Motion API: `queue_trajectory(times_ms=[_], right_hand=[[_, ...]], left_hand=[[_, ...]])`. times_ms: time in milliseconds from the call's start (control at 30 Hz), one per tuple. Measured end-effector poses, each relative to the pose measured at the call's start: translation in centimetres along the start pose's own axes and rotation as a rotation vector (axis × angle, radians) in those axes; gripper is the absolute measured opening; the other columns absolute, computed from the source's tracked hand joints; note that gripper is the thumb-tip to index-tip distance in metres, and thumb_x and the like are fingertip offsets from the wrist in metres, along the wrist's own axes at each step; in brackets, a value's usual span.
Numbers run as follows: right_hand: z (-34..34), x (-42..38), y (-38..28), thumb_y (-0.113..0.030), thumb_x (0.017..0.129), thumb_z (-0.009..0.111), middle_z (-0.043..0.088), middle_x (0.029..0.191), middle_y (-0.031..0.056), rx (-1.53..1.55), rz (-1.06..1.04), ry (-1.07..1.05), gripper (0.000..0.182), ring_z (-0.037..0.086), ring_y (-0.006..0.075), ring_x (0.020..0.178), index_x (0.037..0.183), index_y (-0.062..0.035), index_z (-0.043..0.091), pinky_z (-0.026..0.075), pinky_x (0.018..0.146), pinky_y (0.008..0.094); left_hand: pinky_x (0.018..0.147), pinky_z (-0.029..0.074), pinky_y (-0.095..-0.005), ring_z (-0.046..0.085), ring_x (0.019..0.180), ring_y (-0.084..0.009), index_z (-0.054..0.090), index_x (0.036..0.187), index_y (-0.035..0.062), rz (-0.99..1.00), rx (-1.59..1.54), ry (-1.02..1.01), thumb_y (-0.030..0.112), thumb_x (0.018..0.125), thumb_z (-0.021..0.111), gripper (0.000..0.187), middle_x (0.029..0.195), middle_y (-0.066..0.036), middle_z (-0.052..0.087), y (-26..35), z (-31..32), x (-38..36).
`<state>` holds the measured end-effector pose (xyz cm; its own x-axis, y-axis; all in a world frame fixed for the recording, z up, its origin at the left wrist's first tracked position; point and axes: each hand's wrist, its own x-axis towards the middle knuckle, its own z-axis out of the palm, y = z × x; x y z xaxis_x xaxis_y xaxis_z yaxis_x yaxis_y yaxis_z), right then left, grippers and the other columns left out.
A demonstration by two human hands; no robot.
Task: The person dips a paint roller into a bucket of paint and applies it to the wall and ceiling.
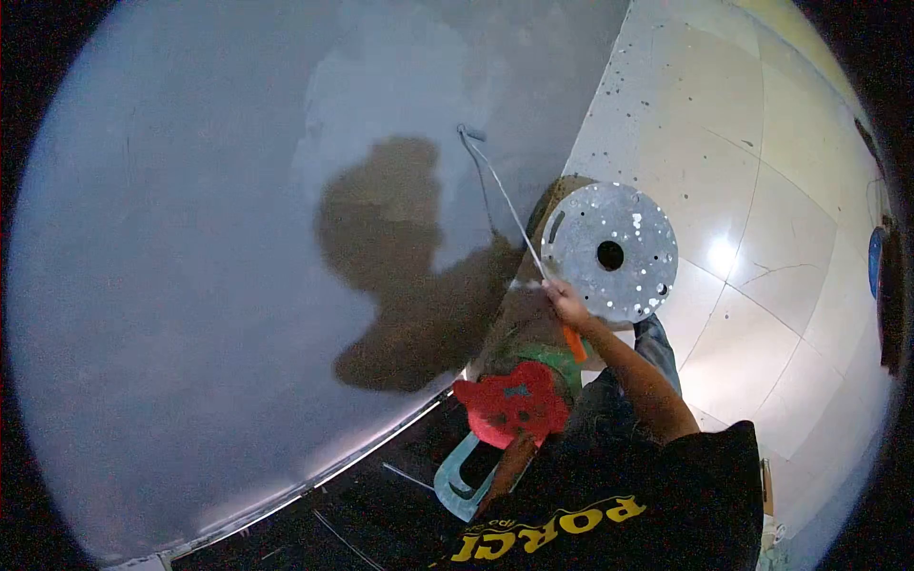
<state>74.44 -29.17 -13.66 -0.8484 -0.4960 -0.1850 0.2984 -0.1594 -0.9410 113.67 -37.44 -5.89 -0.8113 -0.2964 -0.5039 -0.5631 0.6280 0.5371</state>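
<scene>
My right hand (568, 306) is closed on a small paint roller (508, 206). Its orange handle sticks out below the fist, and its thin rod reaches up and left to a roller head beside the grey wall (238, 238). My left hand (520, 451) is at the lower edge of a red, cat-shaped piece (509, 404); its fingers are too dark to make out. A round grey disc (581, 224) with a central hole and white spots lies just beyond my right hand.
Pale floor tiles (790, 238) with dark spatters and a bright reflection spread to the right. A light-blue plastic frame (446, 485) is beside my left forearm. Shadows fall across the wall. A blue round object (874, 264) sits at the far right edge.
</scene>
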Motion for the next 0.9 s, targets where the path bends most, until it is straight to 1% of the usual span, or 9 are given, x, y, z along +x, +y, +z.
queue_trajectory(times_ms=[100,233,300,400,467,500,600,667,900], right_hand=[[-4.5,2.5,-2.7,-0.040,0.099,0.041,0.051,0.056,0.0032,0.004,0.429,-0.029,0.037,0.051,0.0099,0.047,0.088,-0.0070,0.053,0.042,0.045,0.0270],[-8.6,8.6,-9.2,-0.041,0.099,0.041,0.043,0.048,0.0022,0.251,0.362,0.016,0.039,0.038,0.0147,0.029,0.076,-0.0107,0.047,0.033,0.032,0.0296],[-7.9,9.2,-9.1,-0.041,0.099,0.041,0.044,0.049,0.0023,0.229,0.373,0.048,0.038,0.040,0.0146,0.031,0.077,-0.0101,0.049,0.035,0.033,0.0294],[-5.2,6.3,-8.8,-0.039,0.098,0.045,0.050,0.055,0.0012,0.445,0.450,0.097,0.035,0.050,0.0127,0.043,0.086,-0.0074,0.055,0.040,0.038,0.0293],[-1.0,4.1,-0.7,-0.037,0.097,0.049,0.053,0.063,-0.0017,-0.255,-0.597,0.400,0.031,0.053,0.0105,0.053,0.093,-0.0071,0.058,0.041,0.045,0.0293],[-0.7,2.5,-1.2,-0.037,0.097,0.049,0.053,0.063,-0.0017,-0.258,-0.604,0.400,0.031,0.053,0.0105,0.053,0.093,-0.0071,0.058,0.041,0.045,0.0293],[-2.0,0.1,-3.9,-0.036,0.096,0.050,0.056,0.069,-0.0031,-0.092,-0.369,0.219,0.030,0.055,0.0087,0.062,0.095,-0.0070,0.059,0.043,0.051,0.0285],[-5.6,2.3,-6.2,-0.038,0.096,0.048,0.054,0.062,-0.0007,0.169,0.419,-0.013,0.032,0.055,0.0101,0.055,0.091,-0.0080,0.058,0.043,0.046,0.0284],[-6.9,7.3,-13.7,-0.041,0.097,0.044,0.045,0.051,0.0010,0.268,0.367,0.045,0.039,0.044,0.0129,0.035,0.076,-0.0089,0.051,0.034,0.032,0.0297]], left_hand=[[0.081,0.048,-0.0311,0.061,0.088,-0.0186,0.056,0.118,0.0026,0.094,0.084,0.004,0.032,0.098,0.047,0.037,0.099,-0.010,0.064,-1.6,0.2,0.3],[0.081,0.048,-0.0306,0.061,0.088,-0.0180,0.056,0.118,0.0023,0.183,0.149,0.012,0.031,0.097,0.048,0.036,0.099,-0.009,0.063,-1.4,0.4,0.9],[0.082,0.048,-0.0302,0.060,0.088,-0.0153,0.056,0.118,0.0020,-0.400,-0.546,-0.098,0.026,0.097,0.051,0.032,0.100,-0.007,0.062,1.8,-0.5,2.9],[0.080,0.050,-0.0316,0.060,0.089,-0.0141,0.056,0.118,0.0024,-0.273,-0.485,-0.119,0.023,0.096,0.053,0.031,0.099,-0.005,0.061,3.1,-0.3,4.3],[0.079,0.050,-0.0315,0.060,0.088,-0.0139,0.056,0.118,0.0023,-0.371,-0.552,-0.164,0.024,0.097,0.052,0.030,0.098,-0.005,0.061,4.7,-0.3,4.8],[0.077,0.051,-0.0313,0.061,0.088,-0.0138,0.056,0.117,0.0022,-0.475,-0.616,-0.206,0.024,0.097,0.052,0.030,0.097,-0.005,0.061,5.6,-0.4,5.2],[0.073,0.052,-0.0301,0.061,0.084,-0.0144,0.056,0.117,0.0019,-0.447,-0.519,-0.216,0.025,0.097,0.051,0.031,0.096,-0.005,0.061,6.7,-0.5,5.6],[0.073,0.052,-0.0300,0.062,0.082,-0.0146,0.056,0.117,0.0020,-0.395,-0.533,-0.185,0.025,0.097,0.051,0.031,0.096,-0.005,0.061,6.7,-0.5,5.3],[0.072,0.052,-0.0302,0.062,0.080,-0.0141,0.056,0.115,0.0019,-0.444,-0.714,-0.138,0.026,0.097,0.051,0.030,0.096,-0.006,0.062,1.2,3.5,3.6]])
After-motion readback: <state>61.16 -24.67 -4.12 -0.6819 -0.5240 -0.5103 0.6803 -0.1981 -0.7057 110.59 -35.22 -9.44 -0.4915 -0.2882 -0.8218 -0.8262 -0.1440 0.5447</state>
